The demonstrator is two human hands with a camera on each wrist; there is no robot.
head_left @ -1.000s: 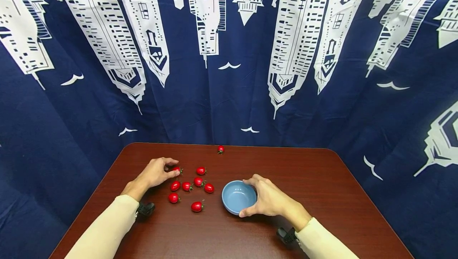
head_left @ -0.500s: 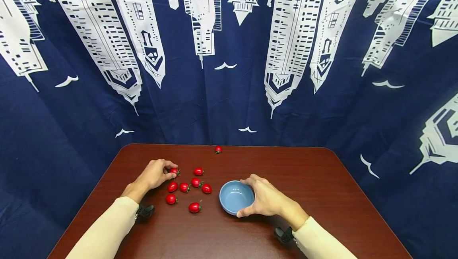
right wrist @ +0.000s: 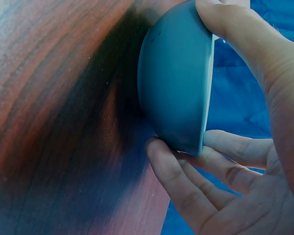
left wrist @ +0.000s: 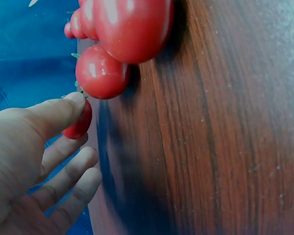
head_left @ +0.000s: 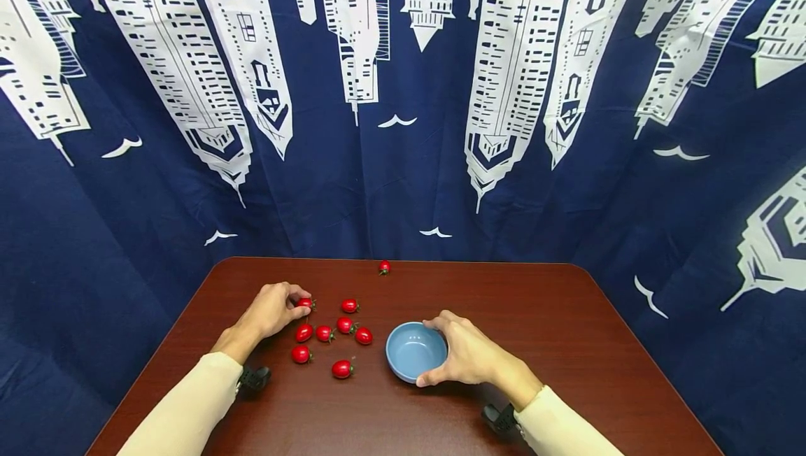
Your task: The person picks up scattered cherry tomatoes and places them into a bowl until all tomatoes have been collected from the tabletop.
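Note:
My left hand (head_left: 271, 310) pinches a red cherry tomato (head_left: 304, 303) with a green stem between thumb and index finger at the left of the table. In the left wrist view the thumb lies across that tomato (left wrist: 79, 123), while the other fingers stay loosely bent below. Several more cherry tomatoes, such as one nearby (head_left: 303, 332), lie between my hands. At the centre, my right hand (head_left: 469, 352) grips a small blue bowl (head_left: 412, 348) by its right side. The right wrist view shows the thumb at one side of the bowl (right wrist: 176, 81) and fingers at the other.
One lone tomato (head_left: 384, 268) lies at the far edge of the brown wooden table (head_left: 529, 302). Behind the table hangs a dark blue cloth (head_left: 352, 190) with white building prints. Another tomato (head_left: 343, 369) lies nearest the front, left of the bowl.
My left thumb and fingers have drawn closer together around the tomato. My right hand stays on the bowl, which has not moved on the table. The head view has shifted slightly.

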